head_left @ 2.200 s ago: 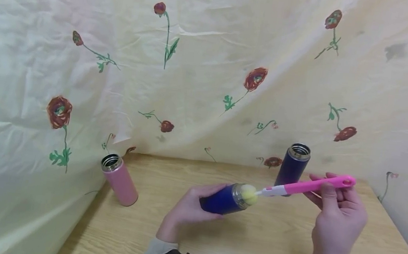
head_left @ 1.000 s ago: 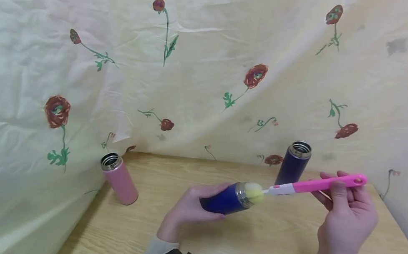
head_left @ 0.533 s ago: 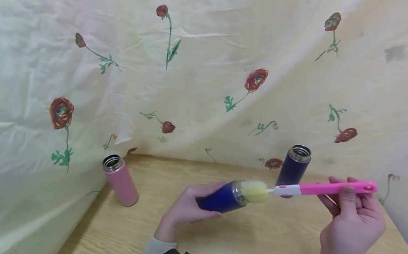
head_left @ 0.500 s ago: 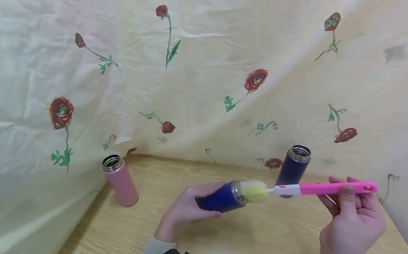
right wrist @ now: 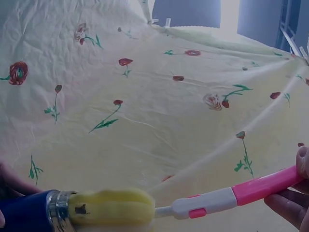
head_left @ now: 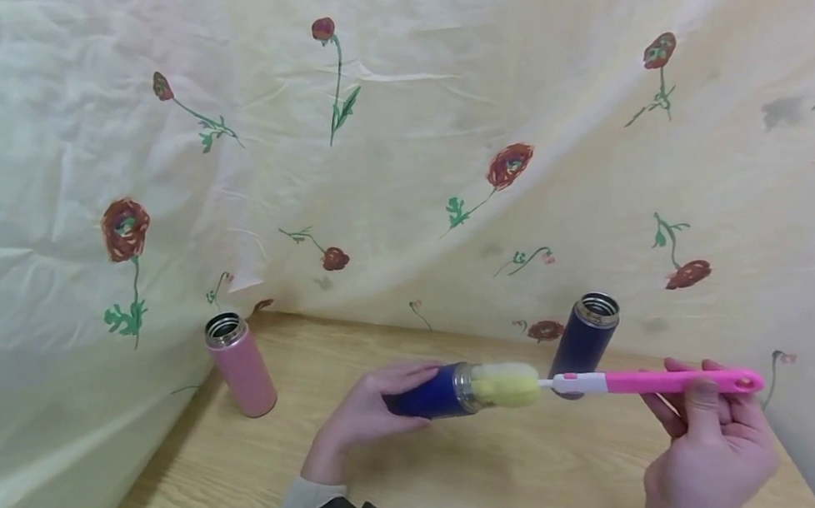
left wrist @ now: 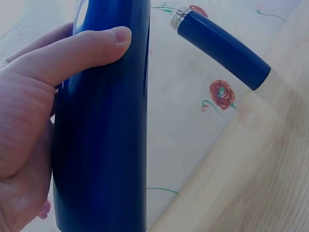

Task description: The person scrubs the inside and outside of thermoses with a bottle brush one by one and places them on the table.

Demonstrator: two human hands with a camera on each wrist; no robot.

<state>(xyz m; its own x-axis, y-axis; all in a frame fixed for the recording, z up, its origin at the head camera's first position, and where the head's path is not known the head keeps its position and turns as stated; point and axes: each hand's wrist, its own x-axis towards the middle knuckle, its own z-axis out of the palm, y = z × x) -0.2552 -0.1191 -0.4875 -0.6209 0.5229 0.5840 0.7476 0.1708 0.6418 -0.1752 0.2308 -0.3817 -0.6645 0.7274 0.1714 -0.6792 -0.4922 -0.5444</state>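
Note:
My left hand (head_left: 378, 406) grips a blue insulated bottle (head_left: 432, 394) tilted almost level, its steel mouth toward the right. In the left wrist view the thumb lies across the blue bottle's (left wrist: 101, 130) side. My right hand (head_left: 712, 456) pinches the pink handle of a bottle brush (head_left: 634, 382) between thumb and fingers. The brush's yellow sponge head (right wrist: 113, 207) sits partly in the bottle's mouth, much of it showing outside; its tip is hidden inside. Behind the brush stands a second, dark blue bottle (head_left: 584, 341), uncapped.
An uncapped pink bottle (head_left: 243, 369) stands at the left on the wooden table (head_left: 262, 472). A flowered cloth (head_left: 398, 203) hangs behind and along the left side. At the bottom edge, near the right sleeve, a dark round thing is barely visible.
My right hand has moved right, drawing the brush outward, so more of the yellow sponge shows. The left hand with its blue bottle has shifted slightly left. The standing bottles stay put.

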